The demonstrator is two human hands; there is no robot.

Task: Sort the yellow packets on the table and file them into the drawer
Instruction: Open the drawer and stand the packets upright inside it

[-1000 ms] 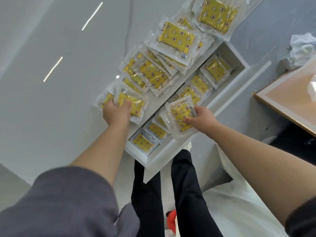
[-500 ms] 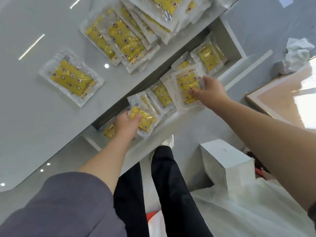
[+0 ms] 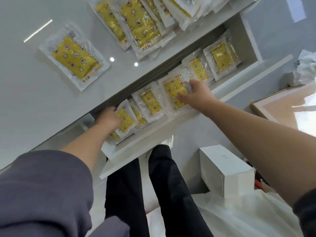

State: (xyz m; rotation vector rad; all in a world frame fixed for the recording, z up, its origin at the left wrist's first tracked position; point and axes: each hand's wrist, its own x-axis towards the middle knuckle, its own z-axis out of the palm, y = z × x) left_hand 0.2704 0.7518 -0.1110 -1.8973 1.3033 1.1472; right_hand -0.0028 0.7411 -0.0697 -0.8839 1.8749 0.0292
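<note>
An open white drawer (image 3: 153,134) runs under the edge of the glossy grey table (image 3: 30,103), with several yellow star-printed packets standing in a row inside. My left hand (image 3: 109,118) is in the drawer's near end, fingers pressed on a yellow packet (image 3: 127,121) there. My right hand (image 3: 196,94) grips another yellow packet (image 3: 174,92) by its right edge, held over the drawer's middle. One packet (image 3: 75,59) lies alone on the table. A heap of packets (image 3: 140,26) sits at the table's far edge.
A white cardboard box (image 3: 224,170) stands on the floor to the right of my legs, beside white plastic sheeting (image 3: 239,216). A wood-framed board (image 3: 282,106) and crumpled white wrap (image 3: 306,67) lie at the far right.
My left hand carried a packet from the table down into the drawer's near end. My right hand kept its packet and stayed over the drawer. The view tilted down.
</note>
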